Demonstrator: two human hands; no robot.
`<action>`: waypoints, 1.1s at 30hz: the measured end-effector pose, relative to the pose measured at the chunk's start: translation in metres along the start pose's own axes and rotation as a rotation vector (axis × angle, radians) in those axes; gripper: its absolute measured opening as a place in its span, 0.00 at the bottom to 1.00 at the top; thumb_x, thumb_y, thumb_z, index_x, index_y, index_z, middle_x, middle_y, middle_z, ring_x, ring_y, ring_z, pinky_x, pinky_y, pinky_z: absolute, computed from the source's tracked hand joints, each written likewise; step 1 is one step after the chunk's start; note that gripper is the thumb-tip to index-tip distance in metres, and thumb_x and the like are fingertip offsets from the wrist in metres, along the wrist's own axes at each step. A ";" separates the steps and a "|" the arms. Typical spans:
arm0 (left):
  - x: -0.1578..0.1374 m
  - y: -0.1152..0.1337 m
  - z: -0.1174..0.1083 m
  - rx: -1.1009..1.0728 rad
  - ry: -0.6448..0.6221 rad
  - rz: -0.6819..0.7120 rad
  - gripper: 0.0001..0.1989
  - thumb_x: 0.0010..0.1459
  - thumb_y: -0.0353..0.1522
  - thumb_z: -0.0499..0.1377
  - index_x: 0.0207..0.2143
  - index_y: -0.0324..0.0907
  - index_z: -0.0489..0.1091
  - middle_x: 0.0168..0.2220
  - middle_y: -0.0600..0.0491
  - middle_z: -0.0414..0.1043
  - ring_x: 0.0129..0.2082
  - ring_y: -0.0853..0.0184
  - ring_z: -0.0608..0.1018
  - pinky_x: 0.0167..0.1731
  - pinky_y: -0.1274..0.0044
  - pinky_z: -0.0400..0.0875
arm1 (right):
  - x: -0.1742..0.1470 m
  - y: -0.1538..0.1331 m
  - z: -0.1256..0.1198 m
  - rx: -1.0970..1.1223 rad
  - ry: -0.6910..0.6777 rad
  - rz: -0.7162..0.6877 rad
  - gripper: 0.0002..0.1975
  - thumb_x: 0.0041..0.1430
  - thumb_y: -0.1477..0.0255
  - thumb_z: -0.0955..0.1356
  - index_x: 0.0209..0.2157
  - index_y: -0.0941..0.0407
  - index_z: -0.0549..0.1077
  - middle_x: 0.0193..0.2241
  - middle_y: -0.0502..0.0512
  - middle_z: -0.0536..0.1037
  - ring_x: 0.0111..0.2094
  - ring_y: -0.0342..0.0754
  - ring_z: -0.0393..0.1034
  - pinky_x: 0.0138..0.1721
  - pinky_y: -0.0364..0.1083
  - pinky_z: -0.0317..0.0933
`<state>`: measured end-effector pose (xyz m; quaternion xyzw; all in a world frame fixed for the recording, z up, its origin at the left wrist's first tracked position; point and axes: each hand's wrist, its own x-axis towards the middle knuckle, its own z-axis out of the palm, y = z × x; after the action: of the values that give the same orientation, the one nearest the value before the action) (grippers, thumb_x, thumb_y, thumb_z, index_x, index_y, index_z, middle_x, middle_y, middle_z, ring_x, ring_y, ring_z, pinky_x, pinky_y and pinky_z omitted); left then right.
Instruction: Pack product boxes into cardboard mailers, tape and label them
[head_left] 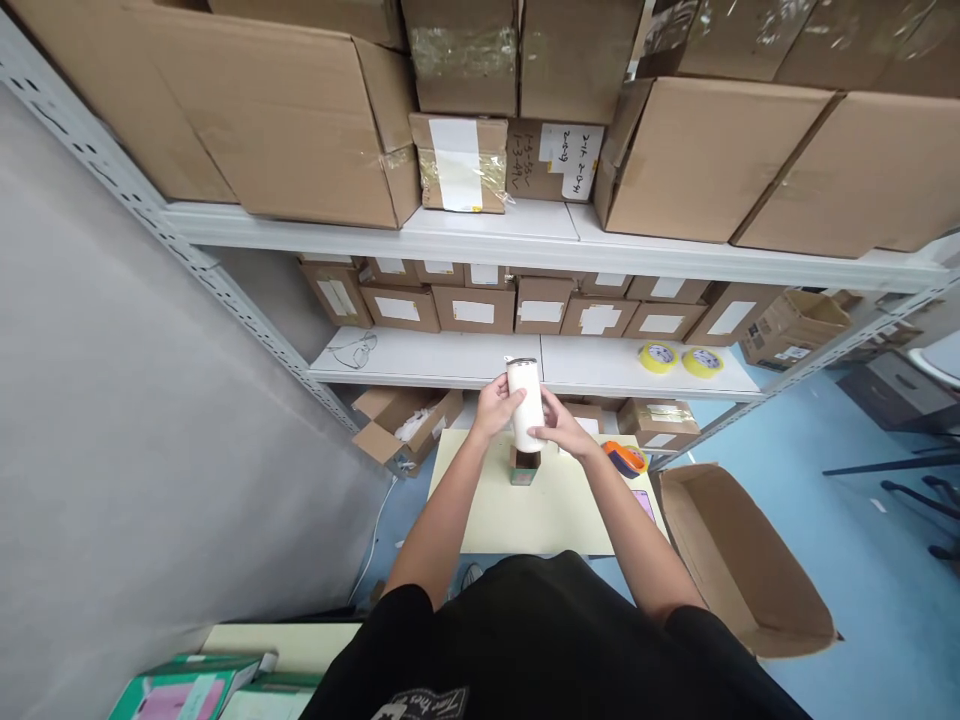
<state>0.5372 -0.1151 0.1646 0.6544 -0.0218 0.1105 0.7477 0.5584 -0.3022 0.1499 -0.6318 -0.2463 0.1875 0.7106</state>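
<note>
A white tumbler (527, 408) with a dark-rimmed lid is held up between my two hands, above the table. My left hand (496, 405) grips its upper left side, thumb across the front. My right hand (561, 426) closes on its lower right side, with the thumb near the base. Just below the tumbler, a small green box (523, 474) stands upright on the pale yellow table (540, 525), its dark opening facing up. The tumbler's base overlaps the box's back edge in view; I cannot tell whether they touch.
An orange and blue tape dispenser (624, 459) lies at the table's right. A large open carton (742, 560) stands beside it on the floor. The shelf (465, 352) ahead holds glasses (361, 350), yellow tape rolls (658, 358) and several labelled boxes. Another open carton (409, 425) sits lower left.
</note>
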 end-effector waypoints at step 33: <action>0.024 0.002 0.032 0.013 -0.069 -0.172 0.31 0.45 0.39 0.78 0.51 0.41 0.75 0.49 0.44 0.81 0.45 0.58 0.82 0.48 0.67 0.79 | -0.024 0.020 -0.006 -0.011 0.292 0.055 0.67 0.47 0.64 0.81 0.77 0.47 0.39 0.43 0.54 0.81 0.42 0.54 0.79 0.46 0.55 0.76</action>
<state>0.5640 -0.1427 0.1754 0.6621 0.0097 0.0233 0.7490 0.5434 -0.3189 0.1272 -0.6627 -0.1242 0.1117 0.7300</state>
